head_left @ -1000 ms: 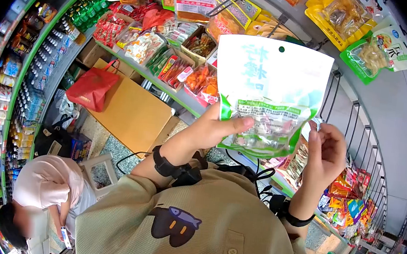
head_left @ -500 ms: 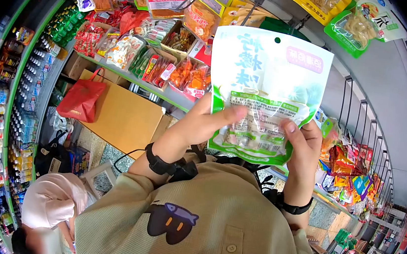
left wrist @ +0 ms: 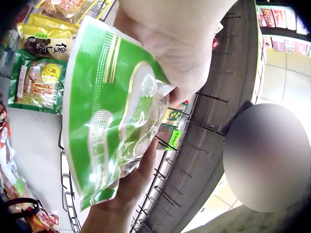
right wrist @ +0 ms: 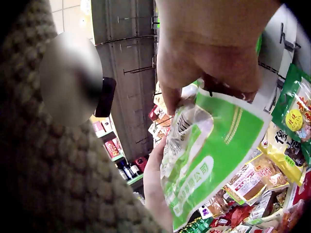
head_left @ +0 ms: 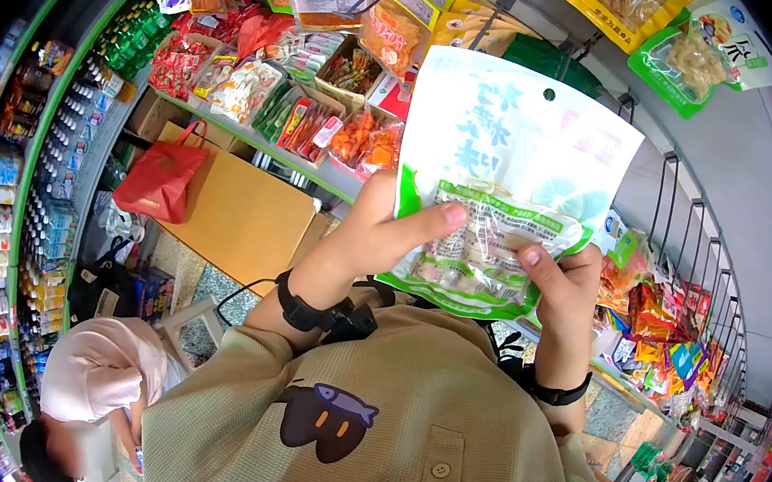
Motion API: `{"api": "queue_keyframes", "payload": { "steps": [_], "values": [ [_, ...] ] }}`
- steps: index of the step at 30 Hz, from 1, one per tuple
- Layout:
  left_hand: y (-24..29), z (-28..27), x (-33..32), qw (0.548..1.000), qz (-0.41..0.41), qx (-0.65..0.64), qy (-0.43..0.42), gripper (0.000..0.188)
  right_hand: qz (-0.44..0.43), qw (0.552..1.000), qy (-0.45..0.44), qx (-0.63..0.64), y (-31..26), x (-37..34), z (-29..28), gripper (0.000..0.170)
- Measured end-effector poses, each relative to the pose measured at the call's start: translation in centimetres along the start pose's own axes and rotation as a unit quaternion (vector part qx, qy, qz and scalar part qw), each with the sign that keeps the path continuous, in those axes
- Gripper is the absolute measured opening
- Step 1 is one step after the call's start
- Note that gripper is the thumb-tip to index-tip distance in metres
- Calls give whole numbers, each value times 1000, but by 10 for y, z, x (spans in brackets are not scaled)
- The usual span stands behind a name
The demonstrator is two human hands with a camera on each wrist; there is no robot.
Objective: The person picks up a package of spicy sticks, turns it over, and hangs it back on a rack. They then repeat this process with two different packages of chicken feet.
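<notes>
A white and green snack bag [head_left: 532, 153] with a clear lower window is held up in front of the chest, its printed side toward the head camera. My left hand [head_left: 382, 233] grips its left side, thumb flat on the small print. On the lower right my right hand [head_left: 565, 283] holds it the same way, thumb on the front and fingers behind. The left wrist view shows the bag's green bottom [left wrist: 97, 111] from below, and so does the right wrist view, where the green base [right wrist: 218, 131] lies between both hands.
Shelves of packaged snacks [head_left: 322, 131] stand ahead, with hanging bags [head_left: 692, 61] above. Wire hooks [head_left: 689, 226] line the right side. A red bag [head_left: 162, 180] rests on a cardboard box [head_left: 233, 216]. At lower left sits a person in a pale top [head_left: 100, 366].
My right hand has come from pinching near the bag's right edge to holding its lower right side, thumb on the front. The bag now tilts slightly compared with half a second ago.
</notes>
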State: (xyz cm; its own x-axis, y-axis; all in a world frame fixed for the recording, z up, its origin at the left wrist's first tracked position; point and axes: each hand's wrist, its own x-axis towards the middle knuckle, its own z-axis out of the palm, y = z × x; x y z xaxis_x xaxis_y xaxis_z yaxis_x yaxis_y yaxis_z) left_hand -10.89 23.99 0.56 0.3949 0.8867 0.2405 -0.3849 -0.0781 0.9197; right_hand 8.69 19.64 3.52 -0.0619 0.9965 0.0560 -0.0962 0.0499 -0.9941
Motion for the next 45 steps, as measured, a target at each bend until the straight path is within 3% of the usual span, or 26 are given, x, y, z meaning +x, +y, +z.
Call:
{"api": "queue_keyframes", "payload": {
  "steps": [7,11,14,26,45],
  "values": [
    [1,5,-3,1000,-1,-15,0,29,-5,1000,12,-7,-3,-5,0,19],
    [5,13,-3,998,35,-35,26,31,-2,1000,27,-10,-5,-7,4,18],
    [3,8,-3,997,71,25,3,32,-12,999,31,-12,-5,-8,6,18],
    [5,1,-8,995,68,76,7,28,-22,1000,-1,3,1,-7,8,20],
    [5,-2,-10,997,51,49,23,34,-16,1000,9,-7,-1,-7,16,19]
  ]
}}
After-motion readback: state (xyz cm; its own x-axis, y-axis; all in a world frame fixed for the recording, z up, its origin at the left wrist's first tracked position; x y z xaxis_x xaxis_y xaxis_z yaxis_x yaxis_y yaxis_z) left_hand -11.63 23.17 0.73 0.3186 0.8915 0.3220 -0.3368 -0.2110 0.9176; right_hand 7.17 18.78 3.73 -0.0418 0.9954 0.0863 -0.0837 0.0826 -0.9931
